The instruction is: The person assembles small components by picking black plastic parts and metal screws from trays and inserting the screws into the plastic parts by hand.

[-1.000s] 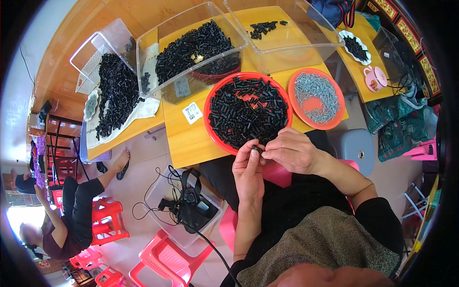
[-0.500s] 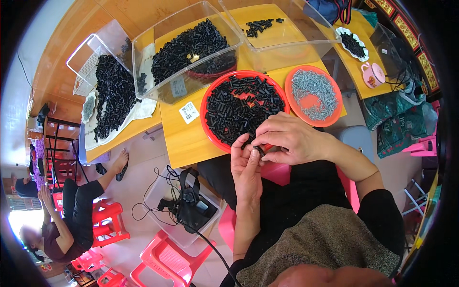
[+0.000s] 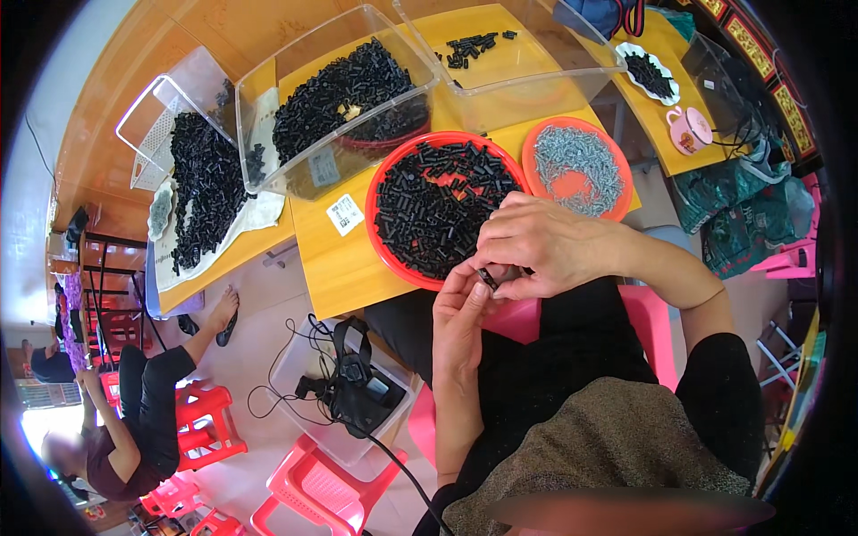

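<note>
The left hand (image 3: pixel 459 314) pinches a small black cylindrical piece (image 3: pixel 487 278) between thumb and fingers, while the right hand (image 3: pixel 547 246) grips it from the other side, at the near edge of a round red plastic basin (image 3: pixel 373 228) full of similar black pieces. Just beside the basin, a round orange-red plate (image 3: pixel 569 186) bears small silvery metal parts (image 3: pixel 597 161), both on a yellow wooden table (image 3: pixel 332 279).

Can see pink cup (image 3: pixel 690 131) near green plastic bags (image 3: pixel 746 221), right; black strapped device (image 3: pixel 359 393), low centre; red stool (image 3: pixel 207 424) by seated person (image 3: pixel 125 447), left.
</note>
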The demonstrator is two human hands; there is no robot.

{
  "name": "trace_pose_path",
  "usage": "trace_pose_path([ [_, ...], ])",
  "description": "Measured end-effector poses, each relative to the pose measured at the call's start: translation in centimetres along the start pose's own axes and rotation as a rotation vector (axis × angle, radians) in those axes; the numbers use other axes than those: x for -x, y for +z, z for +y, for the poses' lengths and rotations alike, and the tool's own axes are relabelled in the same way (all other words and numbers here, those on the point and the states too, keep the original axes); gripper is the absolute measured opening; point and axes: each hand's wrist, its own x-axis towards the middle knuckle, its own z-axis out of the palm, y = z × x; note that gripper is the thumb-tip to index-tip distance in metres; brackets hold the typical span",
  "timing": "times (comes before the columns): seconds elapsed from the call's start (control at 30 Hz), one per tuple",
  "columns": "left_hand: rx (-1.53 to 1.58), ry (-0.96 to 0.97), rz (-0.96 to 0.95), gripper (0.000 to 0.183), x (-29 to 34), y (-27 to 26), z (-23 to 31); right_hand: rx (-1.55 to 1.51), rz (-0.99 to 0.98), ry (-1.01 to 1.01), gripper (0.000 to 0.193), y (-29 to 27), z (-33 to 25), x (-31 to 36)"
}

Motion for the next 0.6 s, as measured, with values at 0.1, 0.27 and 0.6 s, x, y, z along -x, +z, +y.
trace_pose_path([
  [0.1,-0.080,-0.044,0.011,0.015,0.1,-0.6,-0.1,0.021,-0.030,0.002,0.021,-0.2,-0.2,0.0],
  [0.27,-0.065,-0.083,-0.054,0.010,0.1,-0.6,-0.2,0.048,-0.042,-0.017,0.022,-0.3,-0.3,0.0],
  [0.6,-0.072,-0.122,-0.126,0.013,0.0,-1.1,-0.7,0.071,-0.002,-0.077,0.023,-0.1,0.2,0.9],
])
